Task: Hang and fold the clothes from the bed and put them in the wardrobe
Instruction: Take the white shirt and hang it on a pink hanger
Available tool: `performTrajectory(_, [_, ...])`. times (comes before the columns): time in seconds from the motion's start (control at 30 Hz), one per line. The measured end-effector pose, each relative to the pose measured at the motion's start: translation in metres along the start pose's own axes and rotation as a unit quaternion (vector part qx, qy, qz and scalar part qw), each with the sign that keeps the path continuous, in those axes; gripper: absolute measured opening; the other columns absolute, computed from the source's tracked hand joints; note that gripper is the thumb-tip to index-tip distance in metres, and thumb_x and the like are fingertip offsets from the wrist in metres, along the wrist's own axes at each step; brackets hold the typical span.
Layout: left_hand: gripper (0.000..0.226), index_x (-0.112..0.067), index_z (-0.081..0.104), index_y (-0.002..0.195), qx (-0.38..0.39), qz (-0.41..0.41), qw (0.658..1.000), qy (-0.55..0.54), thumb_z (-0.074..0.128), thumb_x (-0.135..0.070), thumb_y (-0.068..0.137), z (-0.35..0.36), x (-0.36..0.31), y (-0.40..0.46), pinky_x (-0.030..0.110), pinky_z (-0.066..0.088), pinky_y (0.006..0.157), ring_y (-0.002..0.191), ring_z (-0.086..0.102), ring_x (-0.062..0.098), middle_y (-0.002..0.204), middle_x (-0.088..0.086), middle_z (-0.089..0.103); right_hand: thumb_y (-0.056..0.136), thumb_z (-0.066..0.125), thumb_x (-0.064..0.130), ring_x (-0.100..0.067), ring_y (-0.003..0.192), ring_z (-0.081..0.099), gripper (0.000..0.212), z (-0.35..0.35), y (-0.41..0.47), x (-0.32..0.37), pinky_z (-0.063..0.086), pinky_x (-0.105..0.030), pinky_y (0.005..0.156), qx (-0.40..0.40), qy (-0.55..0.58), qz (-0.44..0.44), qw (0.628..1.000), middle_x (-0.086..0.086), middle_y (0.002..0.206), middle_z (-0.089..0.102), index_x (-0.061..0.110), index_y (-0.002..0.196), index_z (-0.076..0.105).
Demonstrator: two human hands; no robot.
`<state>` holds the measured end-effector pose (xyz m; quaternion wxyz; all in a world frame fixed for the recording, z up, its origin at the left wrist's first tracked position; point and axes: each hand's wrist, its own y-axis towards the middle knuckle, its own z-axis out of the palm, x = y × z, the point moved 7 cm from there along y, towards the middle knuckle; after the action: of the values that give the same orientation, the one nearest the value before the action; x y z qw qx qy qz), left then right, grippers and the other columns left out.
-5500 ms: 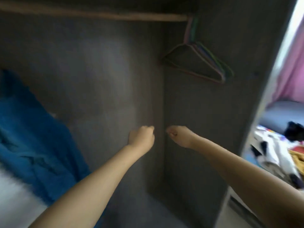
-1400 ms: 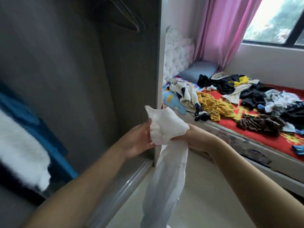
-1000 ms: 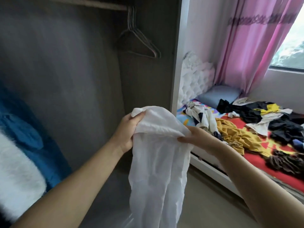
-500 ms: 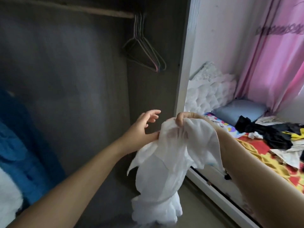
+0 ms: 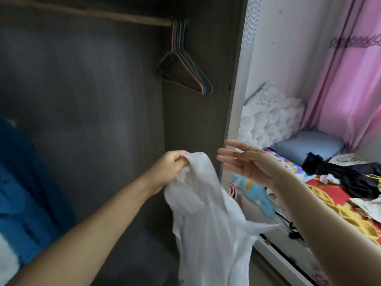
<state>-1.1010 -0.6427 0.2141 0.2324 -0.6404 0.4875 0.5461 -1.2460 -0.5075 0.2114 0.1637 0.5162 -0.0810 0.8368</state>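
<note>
My left hand [image 5: 172,165] grips the top of a thin white garment [image 5: 208,219], which hangs down in front of the open wardrobe [image 5: 92,100]. My right hand [image 5: 245,162] is held up beside it with straight, spread fingers, holding nothing. Several empty coloured hangers [image 5: 185,67] hang at the right end of the wooden rail [image 5: 92,14], above and beyond my hands. To the right, more clothes lie on the bed [image 5: 340,205], among them a black garment [image 5: 346,176].
A blue garment [image 5: 22,182] hangs at the left inside the wardrobe, with something white [image 5: 6,263] below it. The wardrobe's white side panel [image 5: 239,89] stands between the wardrobe and bed. A white tufted headboard [image 5: 268,116], grey-blue pillow [image 5: 309,145] and pink curtain [image 5: 346,69] are at right.
The right hand has let go of the white garment and opened beside it. The left hand, open half a second ago, now grips the garment's top. The view tilted slightly up.
</note>
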Motion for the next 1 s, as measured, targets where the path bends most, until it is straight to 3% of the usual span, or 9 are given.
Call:
performTrajectory(0.13, [0.026, -0.011, 0.072, 0.076, -0.026, -0.049, 0.998, -0.042, 0.057, -0.021, 0.094, -0.011, 0.000, 0.010, 0.022, 0.051, 0.058, 0.065, 0.063, 0.011, 0.070, 0.002, 0.067, 0.089, 0.061, 0.025, -0.029, 0.106, 0.067, 0.034, 0.021, -0.002, -0.006, 0.057, -0.037, 0.080, 0.016, -0.226, 0.018, 0.974, -0.013, 0.117, 0.068, 0.018, 0.122, 0.058])
performTrajectory(0.23, [0.023, -0.010, 0.072, 0.078, -0.025, -0.090, 0.987, -0.127, 0.056, -0.016, 0.094, -0.008, -0.002, 0.016, 0.023, 0.054, 0.056, 0.062, 0.066, 0.013, 0.070, 0.005, 0.069, 0.086, 0.061, 0.045, -0.015, 0.096, 0.067, 0.034, 0.060, 0.001, -0.036, 0.055, -0.028, 0.078, 0.082, -0.570, 0.041, 0.817, 0.003, 0.105, 0.069, 0.024, 0.113, 0.059])
performTrajectory(0.3, [0.024, -0.009, 0.070, 0.077, -0.018, -0.100, 0.983, -0.153, 0.054, -0.013, 0.094, -0.005, -0.005, 0.018, 0.023, 0.054, 0.056, 0.060, 0.066, 0.013, 0.069, 0.005, 0.068, 0.090, 0.056, 0.047, -0.011, 0.082, 0.061, 0.025, 0.070, 0.011, -0.054, 0.047, -0.021, 0.069, 0.042, -0.676, 0.006, 0.736, 0.010, 0.088, 0.063, 0.023, 0.100, 0.059])
performTrajectory(0.47, [0.011, -0.007, 0.063, 0.092, 0.058, -0.120, 0.989, -0.061, 0.053, -0.002, 0.092, -0.012, -0.011, 0.016, 0.025, 0.052, 0.062, 0.068, 0.062, 0.017, 0.081, 0.010, 0.065, 0.093, 0.046, 0.014, -0.014, 0.067, 0.049, 0.027, 0.049, 0.025, -0.042, 0.033, -0.023, 0.054, -0.120, -0.626, -0.038, 0.769, 0.007, 0.068, 0.051, 0.021, 0.067, 0.052])
performTrajectory(0.57, [0.017, -0.006, 0.065, 0.103, 0.119, -0.142, 0.980, 0.071, 0.056, 0.000, 0.089, -0.035, -0.009, 0.010, 0.028, 0.052, 0.066, 0.074, 0.063, 0.018, 0.088, 0.007, 0.067, 0.095, 0.047, 0.009, -0.010, 0.062, 0.051, 0.023, 0.032, 0.028, -0.021, 0.040, -0.024, 0.056, -0.106, -0.506, -0.039, 0.855, 0.002, 0.070, 0.057, 0.017, 0.080, 0.062])
performTrajectory(0.67, [0.019, 0.008, 0.065, 0.102, 0.136, -0.174, 0.972, 0.082, 0.052, -0.002, 0.092, -0.059, -0.007, 0.004, 0.028, 0.052, 0.062, 0.070, 0.062, 0.022, 0.088, 0.017, 0.066, 0.098, 0.051, 0.017, -0.014, 0.065, 0.063, 0.025, 0.020, 0.028, -0.006, 0.051, -0.023, 0.056, -0.048, -0.362, -0.009, 0.931, -0.005, 0.078, 0.068, 0.014, 0.085, 0.072])
performTrajectory(0.77, [0.018, 0.006, 0.066, 0.089, 0.095, -0.170, 0.977, 0.090, 0.050, -0.002, 0.090, -0.079, -0.010, 0.005, 0.026, 0.049, 0.056, 0.061, 0.059, 0.020, 0.080, 0.016, 0.064, 0.095, 0.053, 0.032, -0.009, 0.060, 0.066, 0.035, 0.018, 0.029, 0.004, 0.052, -0.020, 0.053, -0.003, -0.362, 0.024, 0.932, 0.000, 0.071, 0.072, 0.019, 0.073, 0.077])
performTrajectory(0.87, [0.024, 0.007, 0.065, 0.091, 0.071, -0.165, 0.980, 0.083, 0.043, 0.000, 0.088, -0.087, -0.010, 0.008, 0.025, 0.050, 0.057, 0.062, 0.058, 0.020, 0.078, 0.014, 0.063, 0.082, 0.056, 0.048, -0.017, 0.073, 0.069, 0.041, 0.023, 0.030, 0.007, 0.058, -0.028, 0.067, 0.022, -0.389, 0.041, 0.920, -0.009, 0.083, 0.073, 0.013, 0.082, 0.077])
performTrajectory(1.0, [0.022, 0.004, 0.067, 0.095, 0.068, -0.173, 0.983, 0.008, 0.046, -0.003, 0.093, -0.094, -0.002, 0.005, 0.025, 0.053, 0.057, 0.064, 0.063, 0.019, 0.080, 0.013, 0.066, 0.084, 0.056, 0.044, -0.018, 0.070, 0.068, 0.039, 0.026, 0.026, 0.012, 0.058, -0.028, 0.065, 0.029, -0.386, 0.040, 0.921, -0.011, 0.083, 0.072, 0.010, 0.085, 0.075])
